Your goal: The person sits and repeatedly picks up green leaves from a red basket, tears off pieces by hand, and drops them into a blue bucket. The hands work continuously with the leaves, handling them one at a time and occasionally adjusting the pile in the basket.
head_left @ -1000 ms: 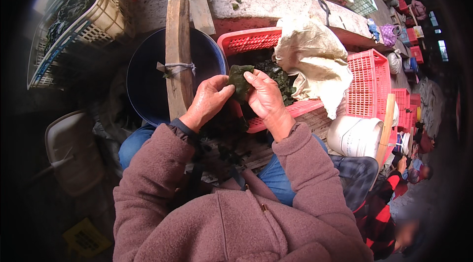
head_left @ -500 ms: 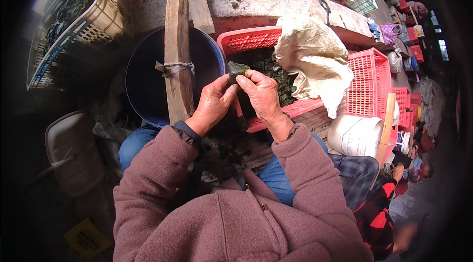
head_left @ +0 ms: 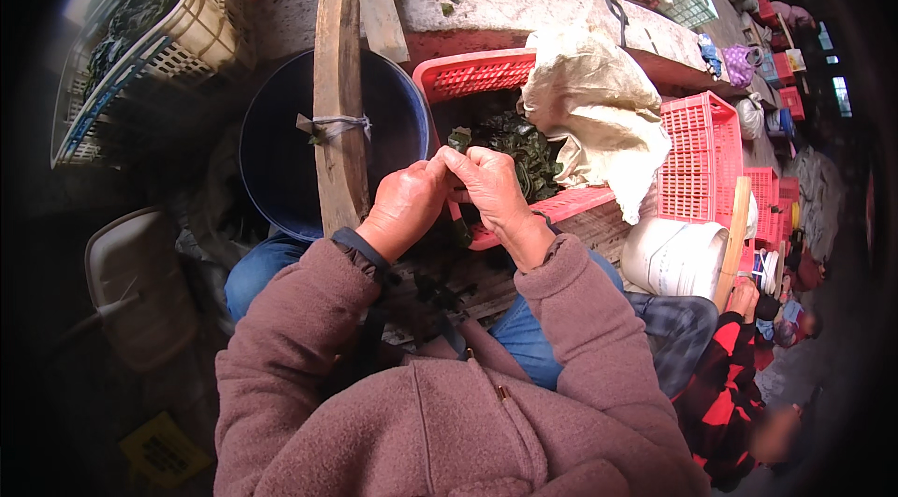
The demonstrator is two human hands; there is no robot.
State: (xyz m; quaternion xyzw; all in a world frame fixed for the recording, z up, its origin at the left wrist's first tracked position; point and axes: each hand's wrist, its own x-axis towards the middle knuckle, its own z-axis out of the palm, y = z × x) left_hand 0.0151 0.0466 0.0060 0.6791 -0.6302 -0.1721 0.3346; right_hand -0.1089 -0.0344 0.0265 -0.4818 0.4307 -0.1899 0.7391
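In front of my chest, my left hand (head_left: 409, 207) and my right hand (head_left: 496, 193) meet with fingertips pinched together. Between them is a small dark green strip that looks like kelp (head_left: 459, 139); its upper end sticks up past the fingers and the rest is hidden by them. Just beyond my right hand, a heap of similar kelp (head_left: 530, 160) lies in a red plastic basket (head_left: 475, 74). A cream cloth sack (head_left: 589, 104) drapes over that basket's right side. Left of my hands stands a blue barrel (head_left: 257, 184), with a wooden plank (head_left: 337, 57) across it, tied round with string.
A cream crate (head_left: 201, 25) of dark leafy stuff stands far left. Beyond the barrel runs a low concrete ledge (head_left: 505, 6). To the right are a red basket (head_left: 697, 151), a white bucket (head_left: 673, 259) and a person in red and black (head_left: 720, 403). A stool (head_left: 140, 282) stands left.
My fingers have closed in over the kelp strip, and less of it shows. My left hand has turned inward, closer to the right. The person at right has shifted a hand.
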